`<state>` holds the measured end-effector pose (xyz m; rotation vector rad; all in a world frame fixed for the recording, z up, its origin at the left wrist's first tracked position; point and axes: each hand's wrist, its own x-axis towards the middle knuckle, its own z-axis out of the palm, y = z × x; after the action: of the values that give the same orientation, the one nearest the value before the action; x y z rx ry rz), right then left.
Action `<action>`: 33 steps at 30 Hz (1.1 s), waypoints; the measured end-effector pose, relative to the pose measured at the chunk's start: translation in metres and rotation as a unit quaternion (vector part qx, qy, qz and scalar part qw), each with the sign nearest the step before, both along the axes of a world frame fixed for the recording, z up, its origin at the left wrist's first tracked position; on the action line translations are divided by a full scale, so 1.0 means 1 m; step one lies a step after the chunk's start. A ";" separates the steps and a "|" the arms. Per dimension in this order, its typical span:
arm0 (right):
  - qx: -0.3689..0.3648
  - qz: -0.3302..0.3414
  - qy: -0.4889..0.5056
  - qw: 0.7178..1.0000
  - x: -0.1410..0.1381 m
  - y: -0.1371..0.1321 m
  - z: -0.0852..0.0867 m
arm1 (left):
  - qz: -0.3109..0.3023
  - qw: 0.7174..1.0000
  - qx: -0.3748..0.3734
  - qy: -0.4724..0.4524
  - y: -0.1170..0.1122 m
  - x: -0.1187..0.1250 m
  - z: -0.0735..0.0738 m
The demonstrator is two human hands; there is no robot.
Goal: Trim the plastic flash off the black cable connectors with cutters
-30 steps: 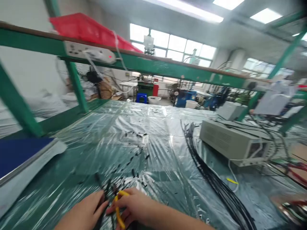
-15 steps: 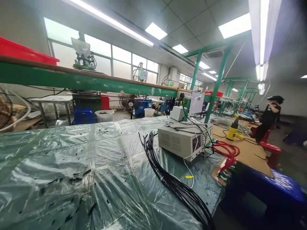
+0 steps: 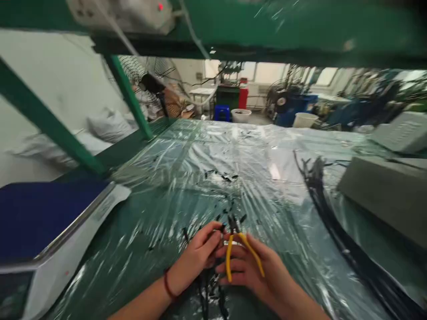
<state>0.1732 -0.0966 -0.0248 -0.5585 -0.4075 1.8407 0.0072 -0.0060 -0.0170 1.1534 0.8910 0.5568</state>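
My right hand (image 3: 248,266) holds yellow-handled cutting pliers (image 3: 229,258), their dark jaws pointing away from me and their handles spread. Close beside it, my left hand (image 3: 205,249), with a dark red band at the wrist, is closed in a pinch on a black cable (image 3: 223,227) whose end shows at the fingertips. Several black cables (image 3: 204,295) run below both hands toward the near edge. Small black scraps (image 3: 227,178) lie scattered on the plastic-covered table (image 3: 160,222) beyond the jaws.
To the right lie a bundle of black cables (image 3: 328,213) and a grey box-shaped device (image 3: 387,195). A scale-like device with a blue top (image 3: 50,218) stands at the left. Green uprights (image 3: 128,95) and a green overhead beam (image 3: 300,31) frame the table.
The view has swung left and down to the table. Both hands, the yellow-handled pliers and the cable between my left fingers are now visible; no hand showed before.
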 end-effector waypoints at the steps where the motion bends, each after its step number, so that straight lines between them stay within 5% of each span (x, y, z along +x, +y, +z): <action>1: -0.013 0.010 0.012 1.000 0.001 -0.004 0.002 | -0.028 0.999 -0.014 -0.015 -0.001 0.002 -0.003; 6: -0.027 0.078 0.103 0.991 0.003 -0.016 0.017 | -0.038 0.997 -0.009 -0.064 0.000 0.005 0.000; 12: -0.027 0.126 0.139 0.982 -0.002 -0.016 0.013 | -0.059 0.989 -0.066 -0.115 -0.008 0.001 0.010; 19: -0.035 0.118 0.150 0.981 -0.003 -0.019 0.013 | -0.053 0.996 -0.008 -0.071 -0.009 0.003 0.011; 33: -0.041 0.103 0.128 0.986 -0.002 -0.019 0.013 | -0.081 0.986 -0.067 -0.132 -0.005 0.001 0.013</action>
<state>0.1708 -0.1159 -0.0123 -0.3368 -0.2236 2.1055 0.0085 -0.0115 -0.0037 0.9930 0.5916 0.4957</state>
